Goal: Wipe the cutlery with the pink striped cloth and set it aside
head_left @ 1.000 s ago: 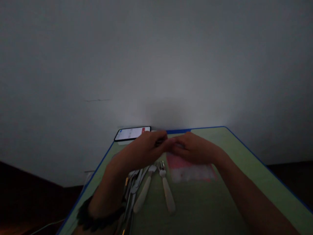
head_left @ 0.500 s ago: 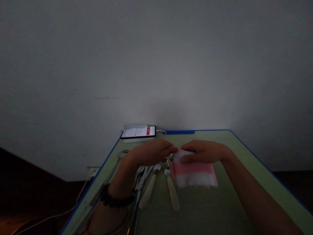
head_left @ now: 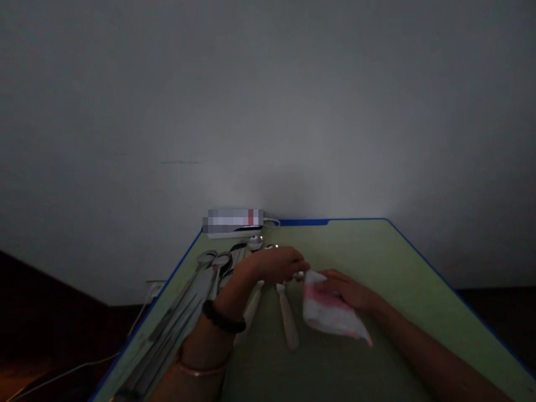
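A pink and white cloth (head_left: pixel 326 314) hangs from my right hand (head_left: pixel 345 287), whose fingers are closed on it above the table. At the cloth's upper left corner, my left hand (head_left: pixel 287 263) has its fingers pinched together. A small shiny metal piece (head_left: pixel 298 276) shows just under those fingertips, beside the cloth; its kind is hidden. Below my left hand lie a pale-handled utensil (head_left: pixel 288 321), its head hidden by the hand, and a second pale handle (head_left: pixel 252 310) partly behind my wrist.
Several long metal utensils lie along the table's left side, including a spoon (head_left: pixel 221 259) and another round-headed one (head_left: pixel 206 257). A spoon head (head_left: pixel 255 242) lies farther back. A phone (head_left: pixel 234 220) with a white cable rests at the back left. The green table (head_left: pixel 377 240) has a blue edge.
Both hands have moved slightly down, the left one also to the right. The cloth has turned and now droops with one corner out to the right. More utensils on the left show.
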Tool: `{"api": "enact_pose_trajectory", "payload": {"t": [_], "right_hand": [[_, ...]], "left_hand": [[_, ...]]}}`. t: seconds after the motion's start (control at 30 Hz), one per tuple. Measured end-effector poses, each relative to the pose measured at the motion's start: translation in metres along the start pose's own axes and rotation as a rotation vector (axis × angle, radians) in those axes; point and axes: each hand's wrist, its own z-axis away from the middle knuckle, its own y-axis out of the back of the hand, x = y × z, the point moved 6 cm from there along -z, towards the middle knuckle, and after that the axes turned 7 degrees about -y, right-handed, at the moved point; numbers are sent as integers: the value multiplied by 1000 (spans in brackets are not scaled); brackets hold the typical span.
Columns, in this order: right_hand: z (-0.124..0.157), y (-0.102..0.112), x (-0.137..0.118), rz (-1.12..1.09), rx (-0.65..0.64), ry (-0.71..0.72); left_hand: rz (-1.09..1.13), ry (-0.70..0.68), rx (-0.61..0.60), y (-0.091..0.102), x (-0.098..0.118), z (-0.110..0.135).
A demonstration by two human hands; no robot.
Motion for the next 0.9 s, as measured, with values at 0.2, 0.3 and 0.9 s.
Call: {"api": "enact_pose_trajectory", "payload": {"t": [0.2, 0.3, 0.9], "right_hand": [[4, -16, -13, 117, -17, 214], [11, -20, -18, 316, 96, 329], [-6, 5, -17, 925, 467, 441]], "left_hand": [[-73, 22, -1, -3, 4, -3], [-142, 50, 20, -3, 14, -1], [-211, 104, 454, -29, -12, -2]]}}
